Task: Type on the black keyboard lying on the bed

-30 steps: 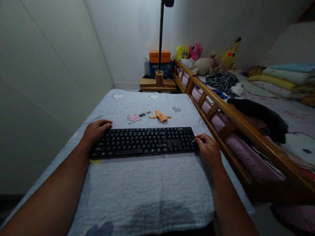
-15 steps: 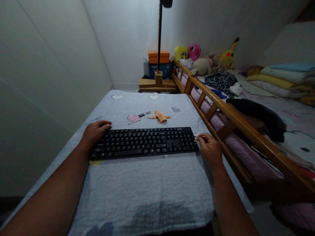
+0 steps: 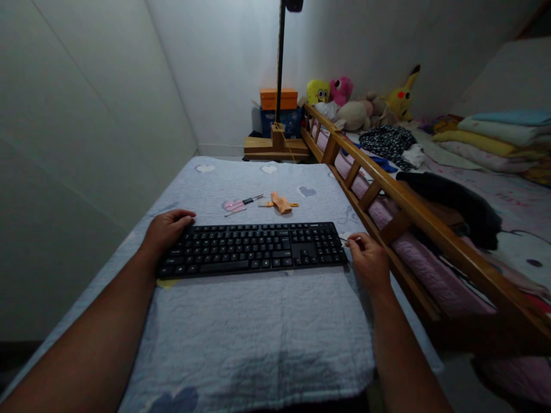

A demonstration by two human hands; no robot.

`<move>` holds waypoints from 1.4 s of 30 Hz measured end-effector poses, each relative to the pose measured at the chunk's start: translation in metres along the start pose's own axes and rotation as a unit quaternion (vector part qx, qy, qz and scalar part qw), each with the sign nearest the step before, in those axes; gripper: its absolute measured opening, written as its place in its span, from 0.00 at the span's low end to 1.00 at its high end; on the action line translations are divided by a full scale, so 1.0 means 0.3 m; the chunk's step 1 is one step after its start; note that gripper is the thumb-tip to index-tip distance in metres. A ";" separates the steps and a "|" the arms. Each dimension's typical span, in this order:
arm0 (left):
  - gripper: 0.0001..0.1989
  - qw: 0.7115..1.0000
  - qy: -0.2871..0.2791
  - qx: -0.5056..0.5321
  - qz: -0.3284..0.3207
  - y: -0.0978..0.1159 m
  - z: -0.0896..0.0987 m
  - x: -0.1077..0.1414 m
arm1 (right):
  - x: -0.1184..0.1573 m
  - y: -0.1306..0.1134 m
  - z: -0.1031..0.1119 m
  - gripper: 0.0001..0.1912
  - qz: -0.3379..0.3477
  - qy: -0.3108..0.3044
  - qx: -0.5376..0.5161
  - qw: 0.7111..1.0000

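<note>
A black keyboard (image 3: 253, 249) lies flat across the cloth-covered table. My left hand (image 3: 166, 232) is closed around its far left corner, the thumb reaching along the back edge. At the right end, my right hand (image 3: 368, 258) pinches a thin cotton swab (image 3: 345, 245), its white tip pointing at the keyboard's right side edge. Whether the tip touches the keyboard I cannot tell. Behind the keyboard are a slim pink-and-black tool (image 3: 246, 202) with a forked metal tip, another cotton swab (image 3: 235, 212), and a folded orange cloth (image 3: 281, 203) lying over an orange-handled brush (image 3: 294, 205).
A wooden bed rail (image 3: 365, 166) runs along the table's right side. Beyond it the bed holds plush toys (image 3: 353, 115), clothes and folded bedding (image 3: 495, 135). At the far end stand a black pole (image 3: 280, 63) on a wooden base and an orange box (image 3: 279, 98).
Both hands and the keyboard stay almost in place. The swab in my right hand has shifted very slightly.
</note>
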State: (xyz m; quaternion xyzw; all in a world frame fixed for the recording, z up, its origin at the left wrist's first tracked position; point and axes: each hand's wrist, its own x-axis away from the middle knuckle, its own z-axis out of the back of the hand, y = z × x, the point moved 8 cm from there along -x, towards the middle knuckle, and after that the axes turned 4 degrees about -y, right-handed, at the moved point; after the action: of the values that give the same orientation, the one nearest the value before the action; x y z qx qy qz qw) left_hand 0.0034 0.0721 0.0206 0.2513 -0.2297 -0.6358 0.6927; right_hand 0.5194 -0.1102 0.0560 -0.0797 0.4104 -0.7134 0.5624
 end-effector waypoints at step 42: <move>0.26 1.000 -0.004 0.005 0.012 -0.007 -0.003 -0.005 | 0.021 -0.010 0.027 0.10 0.007 -0.069 0.011 0.998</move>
State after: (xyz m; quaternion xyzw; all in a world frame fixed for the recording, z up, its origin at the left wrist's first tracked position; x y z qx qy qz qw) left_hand 0.0023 0.0736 0.0185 0.2493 -0.2389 -0.6271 0.6983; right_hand 0.5195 -0.1195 0.0611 -0.1195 0.3630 -0.7071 0.5949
